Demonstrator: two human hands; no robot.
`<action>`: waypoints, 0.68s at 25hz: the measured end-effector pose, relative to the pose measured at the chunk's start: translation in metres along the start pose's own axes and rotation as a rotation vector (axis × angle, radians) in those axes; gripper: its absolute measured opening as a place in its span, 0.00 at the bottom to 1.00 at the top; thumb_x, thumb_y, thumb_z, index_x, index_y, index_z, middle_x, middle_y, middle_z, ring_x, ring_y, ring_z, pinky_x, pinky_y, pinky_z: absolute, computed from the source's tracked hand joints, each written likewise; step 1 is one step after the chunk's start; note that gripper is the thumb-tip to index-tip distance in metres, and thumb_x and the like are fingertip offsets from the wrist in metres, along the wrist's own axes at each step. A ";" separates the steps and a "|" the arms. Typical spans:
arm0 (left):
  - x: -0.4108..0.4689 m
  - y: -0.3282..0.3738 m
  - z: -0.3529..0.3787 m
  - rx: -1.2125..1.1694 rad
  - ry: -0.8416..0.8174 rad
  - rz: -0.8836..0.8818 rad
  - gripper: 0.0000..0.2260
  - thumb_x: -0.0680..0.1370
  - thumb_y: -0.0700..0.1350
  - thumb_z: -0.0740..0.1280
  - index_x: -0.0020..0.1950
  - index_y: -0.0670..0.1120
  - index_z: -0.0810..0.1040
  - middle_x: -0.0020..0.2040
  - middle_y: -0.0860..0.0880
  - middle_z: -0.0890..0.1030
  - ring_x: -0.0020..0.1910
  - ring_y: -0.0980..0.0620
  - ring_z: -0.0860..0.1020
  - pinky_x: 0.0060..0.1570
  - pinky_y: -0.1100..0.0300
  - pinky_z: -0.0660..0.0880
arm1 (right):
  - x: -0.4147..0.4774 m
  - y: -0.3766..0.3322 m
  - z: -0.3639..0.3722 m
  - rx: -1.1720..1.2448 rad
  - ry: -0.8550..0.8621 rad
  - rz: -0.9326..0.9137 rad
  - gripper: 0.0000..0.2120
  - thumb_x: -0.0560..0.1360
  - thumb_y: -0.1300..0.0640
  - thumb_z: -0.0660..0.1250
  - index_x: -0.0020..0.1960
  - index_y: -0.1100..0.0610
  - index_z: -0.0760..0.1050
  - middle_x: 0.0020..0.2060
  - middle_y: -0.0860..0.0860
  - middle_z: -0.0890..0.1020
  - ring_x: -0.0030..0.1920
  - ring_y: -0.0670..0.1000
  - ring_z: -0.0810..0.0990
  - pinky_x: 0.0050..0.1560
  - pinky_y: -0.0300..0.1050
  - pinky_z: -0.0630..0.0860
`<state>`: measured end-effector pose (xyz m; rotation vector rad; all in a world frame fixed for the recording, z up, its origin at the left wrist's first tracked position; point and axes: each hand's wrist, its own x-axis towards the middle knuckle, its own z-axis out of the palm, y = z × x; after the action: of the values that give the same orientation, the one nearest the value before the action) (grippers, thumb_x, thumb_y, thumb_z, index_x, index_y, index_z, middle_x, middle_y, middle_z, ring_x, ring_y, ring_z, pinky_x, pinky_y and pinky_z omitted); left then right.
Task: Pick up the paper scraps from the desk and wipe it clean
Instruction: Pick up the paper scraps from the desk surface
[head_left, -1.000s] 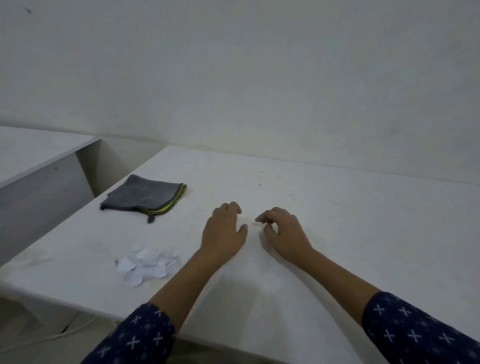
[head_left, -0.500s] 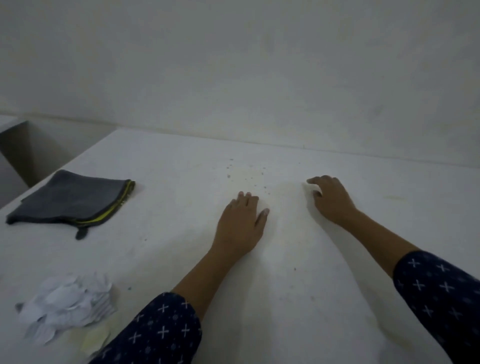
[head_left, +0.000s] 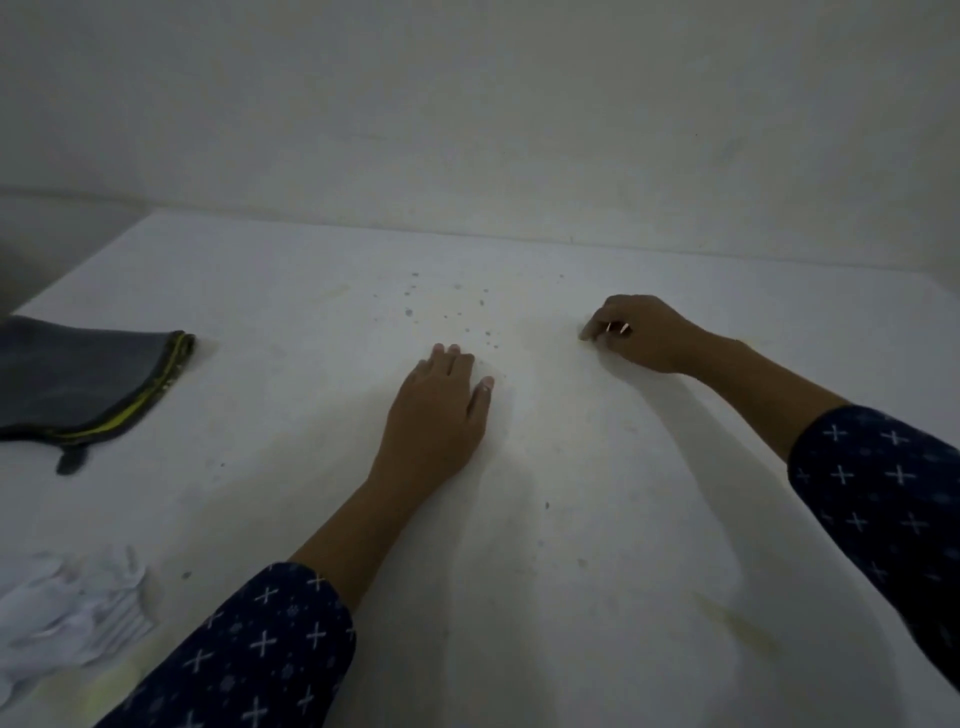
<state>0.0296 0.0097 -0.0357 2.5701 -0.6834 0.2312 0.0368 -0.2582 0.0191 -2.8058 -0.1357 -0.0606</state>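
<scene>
A: Paper scraps (head_left: 72, 618) are seen heaped at the near left corner of the counter (head_left: 597, 519), blurred and cut off by the left edge of the frame; single pieces cannot be told apart.

B: And nearest the camera?

A: Two dark sleeves with white crosses are seen, the left sleeve (head_left: 249, 649) cut off by the bottom edge, the right sleeve (head_left: 883, 483) by the right edge.

B: How is the left hand (head_left: 436, 415) held?

A: It is laid palm down on the counter near the middle, fingers together and stretched out, thumb slightly apart. Nothing is held by it, as far as can be seen; the palm side is hidden.

B: What lies to its left?

A: A folded grey cloth (head_left: 78, 384) with a yellow-green edge is laid flat, well apart from the hand, its left part cut off by the frame.

B: And farther back?

A: Small dark specks (head_left: 457, 312) are scattered on the counter just beyond the left fingertips. The right hand (head_left: 644, 332) is set down to their right, fingers curled under and pinched toward the thumb. Whether a scrap is gripped cannot be told: the fingertips are turned away and the light is dim. Behind the counter a plain pale wall (head_left: 467, 130) is seen.
</scene>
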 end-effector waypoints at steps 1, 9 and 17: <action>0.000 0.000 -0.001 0.001 -0.001 -0.003 0.27 0.77 0.53 0.49 0.70 0.39 0.67 0.71 0.39 0.68 0.72 0.43 0.63 0.71 0.53 0.57 | 0.001 0.000 0.002 -0.006 0.001 -0.029 0.09 0.74 0.67 0.65 0.51 0.59 0.81 0.47 0.55 0.80 0.47 0.54 0.78 0.52 0.45 0.74; -0.001 0.001 0.000 -0.009 0.020 0.005 0.31 0.76 0.56 0.44 0.68 0.38 0.69 0.69 0.38 0.70 0.71 0.42 0.65 0.70 0.52 0.59 | 0.005 -0.003 0.004 0.034 0.047 -0.034 0.05 0.72 0.59 0.71 0.47 0.58 0.80 0.43 0.52 0.80 0.42 0.50 0.77 0.46 0.41 0.72; 0.000 0.000 0.002 -0.004 0.024 0.010 0.31 0.77 0.56 0.43 0.69 0.39 0.68 0.70 0.40 0.70 0.72 0.43 0.64 0.71 0.54 0.57 | 0.016 -0.004 0.000 -0.046 -0.123 0.047 0.02 0.74 0.60 0.68 0.46 0.58 0.77 0.44 0.52 0.77 0.45 0.50 0.74 0.47 0.40 0.66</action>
<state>0.0294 0.0089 -0.0372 2.5563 -0.6878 0.2640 0.0525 -0.2528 0.0212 -2.8570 -0.0978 0.1214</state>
